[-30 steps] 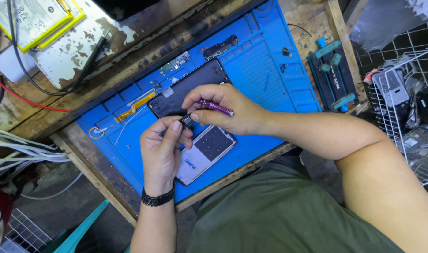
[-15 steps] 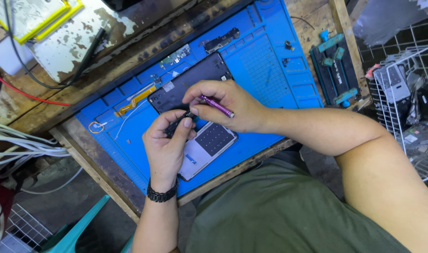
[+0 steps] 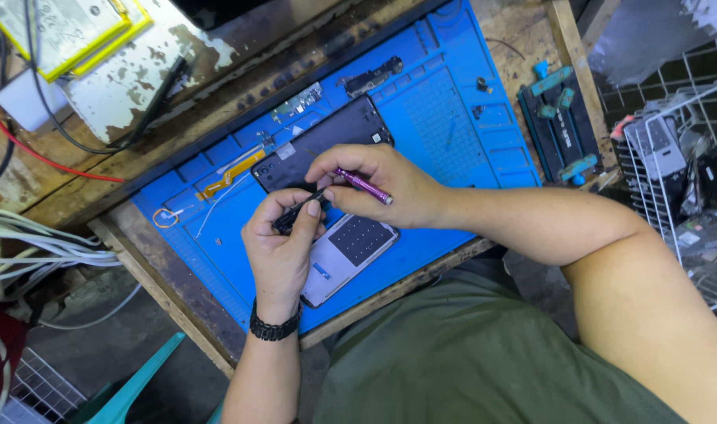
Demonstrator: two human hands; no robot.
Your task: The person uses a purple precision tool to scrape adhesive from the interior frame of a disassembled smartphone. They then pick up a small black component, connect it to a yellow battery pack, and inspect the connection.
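Note:
An opened dark phone (image 3: 327, 145) lies on a blue work mat (image 3: 453, 126), its pale inner frame with a dark grid panel (image 3: 358, 243) toward me. My right hand (image 3: 390, 184) grips a slim purple screwdriver (image 3: 364, 185) over the phone's middle. My left hand (image 3: 284, 251), with a black wristband, pinches black tweezers (image 3: 296, 212) just beside the screwdriver tip. The two hands touch above the phone and hide the spot they work on.
Small circuit parts (image 3: 373, 77) and an orange flex cable (image 3: 231, 173) lie on the mat's far side. A blue-clamped holder (image 3: 561, 118) sits right. A wire basket (image 3: 680, 165) of phone parts is far right. White cables (image 3: 29, 243) run left; a yellow-edged battery (image 3: 60, 31) lies far left.
The view has shifted slightly and both hands have moved a little on the phone; the grips on screwdriver and tweezers stay the same.

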